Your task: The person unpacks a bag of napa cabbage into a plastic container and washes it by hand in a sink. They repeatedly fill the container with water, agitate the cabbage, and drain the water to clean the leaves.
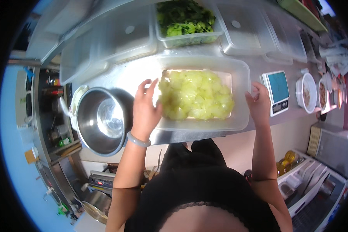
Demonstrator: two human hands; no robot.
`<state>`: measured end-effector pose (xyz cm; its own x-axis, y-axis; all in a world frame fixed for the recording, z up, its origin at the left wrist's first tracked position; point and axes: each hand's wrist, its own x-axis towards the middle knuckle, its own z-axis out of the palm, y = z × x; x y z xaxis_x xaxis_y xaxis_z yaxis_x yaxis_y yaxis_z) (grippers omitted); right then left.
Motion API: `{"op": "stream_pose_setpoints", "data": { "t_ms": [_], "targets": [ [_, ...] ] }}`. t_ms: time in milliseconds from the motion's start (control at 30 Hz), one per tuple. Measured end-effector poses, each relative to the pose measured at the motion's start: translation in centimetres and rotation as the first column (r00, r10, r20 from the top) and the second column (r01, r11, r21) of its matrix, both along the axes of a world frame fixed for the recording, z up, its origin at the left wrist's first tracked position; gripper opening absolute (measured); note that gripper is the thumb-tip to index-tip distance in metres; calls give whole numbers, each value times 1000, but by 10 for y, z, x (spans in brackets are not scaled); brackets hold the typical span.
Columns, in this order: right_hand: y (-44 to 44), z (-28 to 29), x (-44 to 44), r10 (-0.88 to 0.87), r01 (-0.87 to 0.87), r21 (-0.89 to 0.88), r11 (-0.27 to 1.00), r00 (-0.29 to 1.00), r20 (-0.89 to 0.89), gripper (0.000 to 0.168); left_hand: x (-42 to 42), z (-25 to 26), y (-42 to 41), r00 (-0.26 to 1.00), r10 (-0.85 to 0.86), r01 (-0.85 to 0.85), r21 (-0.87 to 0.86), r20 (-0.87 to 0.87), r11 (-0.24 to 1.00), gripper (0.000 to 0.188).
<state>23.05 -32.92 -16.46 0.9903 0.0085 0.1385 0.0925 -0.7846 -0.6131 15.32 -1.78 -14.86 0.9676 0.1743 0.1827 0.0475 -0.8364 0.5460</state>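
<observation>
A translucent plastic tub [240,116] stands on the steel worktop before me. In it lies a glossy heap of pale green vegetable slices [197,92]. My left hand [146,108], with a pale bangle [138,140] at its wrist, is at the tub's left end, fingers apart and partly over that edge. On the other side my right hand [259,104] has thumb and fingers spread beside the right rim. Neither hand visibly holds anything; whether the fingertips touch the tub cannot be made out.
A deep steel bowl [88,124] is left of the tub, a digital scale [275,87] to the right. White bowls [299,92] continue beyond it. Along the back, a plastic tub [188,40] holds leafy greens [188,23] among several lidded-looking containers [127,40].
</observation>
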Motion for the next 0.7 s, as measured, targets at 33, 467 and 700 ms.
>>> {"op": "stream_pose_setpoints", "data": {
  "t_ms": [33,467,700],
  "targets": [
    [-16,-16,3,-28,31,-31,999,995,91,24,-7,-8,8,993,108,-114,122,54,986,56],
    [-25,72,33,359,-249,598,762,931,-70,8,-128,54,21,903,426,-192,-936,-51,296,17],
    [231,191,-57,854,-640,715,281,506,118,14,-304,118,118,551,809,-71,-953,208,293,22]
  ]
}}
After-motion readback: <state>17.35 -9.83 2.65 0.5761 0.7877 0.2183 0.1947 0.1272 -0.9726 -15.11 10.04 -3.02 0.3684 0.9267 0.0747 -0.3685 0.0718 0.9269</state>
